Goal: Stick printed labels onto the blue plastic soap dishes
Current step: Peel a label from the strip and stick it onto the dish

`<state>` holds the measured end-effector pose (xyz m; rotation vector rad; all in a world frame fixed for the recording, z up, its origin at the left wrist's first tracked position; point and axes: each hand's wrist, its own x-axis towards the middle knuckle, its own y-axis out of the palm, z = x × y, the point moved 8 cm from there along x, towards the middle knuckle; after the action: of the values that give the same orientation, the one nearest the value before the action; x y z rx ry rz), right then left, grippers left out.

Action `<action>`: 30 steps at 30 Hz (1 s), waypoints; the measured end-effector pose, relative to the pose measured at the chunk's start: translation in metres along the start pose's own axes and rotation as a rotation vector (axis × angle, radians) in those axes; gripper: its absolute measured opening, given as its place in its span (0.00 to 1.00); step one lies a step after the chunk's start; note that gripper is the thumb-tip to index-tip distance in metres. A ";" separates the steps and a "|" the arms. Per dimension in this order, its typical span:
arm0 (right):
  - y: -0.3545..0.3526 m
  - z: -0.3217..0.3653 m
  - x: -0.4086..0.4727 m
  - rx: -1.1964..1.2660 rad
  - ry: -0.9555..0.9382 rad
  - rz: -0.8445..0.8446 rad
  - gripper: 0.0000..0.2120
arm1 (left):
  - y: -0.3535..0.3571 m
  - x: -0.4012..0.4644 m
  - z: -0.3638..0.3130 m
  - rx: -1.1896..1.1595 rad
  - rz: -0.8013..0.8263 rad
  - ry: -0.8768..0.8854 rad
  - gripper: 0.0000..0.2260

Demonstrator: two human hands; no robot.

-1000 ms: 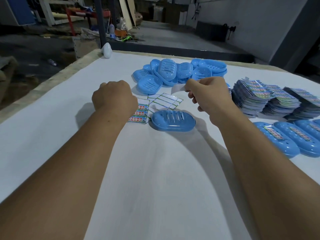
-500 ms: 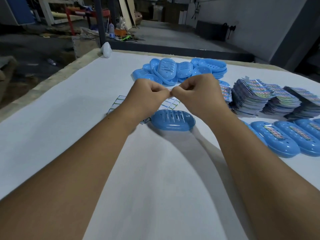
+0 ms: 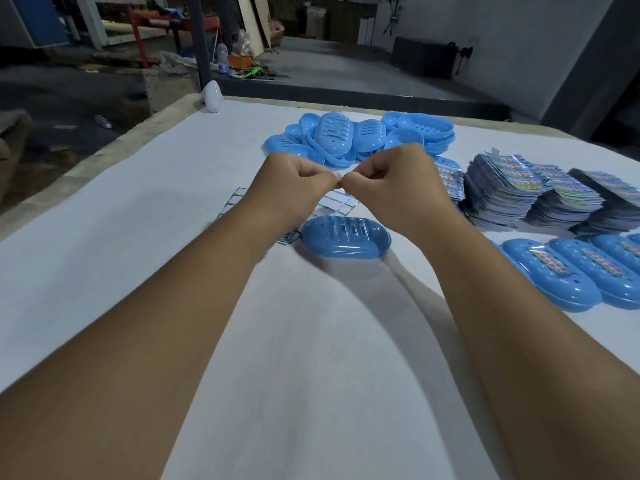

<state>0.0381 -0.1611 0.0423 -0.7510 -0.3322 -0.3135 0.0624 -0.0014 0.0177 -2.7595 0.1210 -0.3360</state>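
Blue soap dish (image 3: 346,236) lies just below both curled hands: left (image 3: 294,187) meets right (image 3: 391,181) fingertip to fingertip; what they pinch is hidden.

I count one unlabeled soap dish (image 3: 346,236) up front, three labeled dishes (image 3: 551,278), three label stacks (image 3: 502,194).

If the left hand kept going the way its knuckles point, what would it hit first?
The left hand points toward the right hand; their fingertips already look touching, so it meets that hand first, though depth is unclear.
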 end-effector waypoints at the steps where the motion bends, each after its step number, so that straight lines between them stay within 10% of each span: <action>1: 0.001 0.001 0.000 0.012 0.002 0.023 0.13 | 0.000 0.000 0.001 0.002 0.005 -0.006 0.07; 30: -0.007 -0.039 0.003 0.047 0.324 0.241 0.16 | 0.002 0.000 0.018 0.002 0.017 -0.210 0.27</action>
<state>0.0447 -0.1939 0.0208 -0.6735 0.0578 -0.1944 0.0663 0.0027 0.0005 -2.7692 0.0904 -0.0407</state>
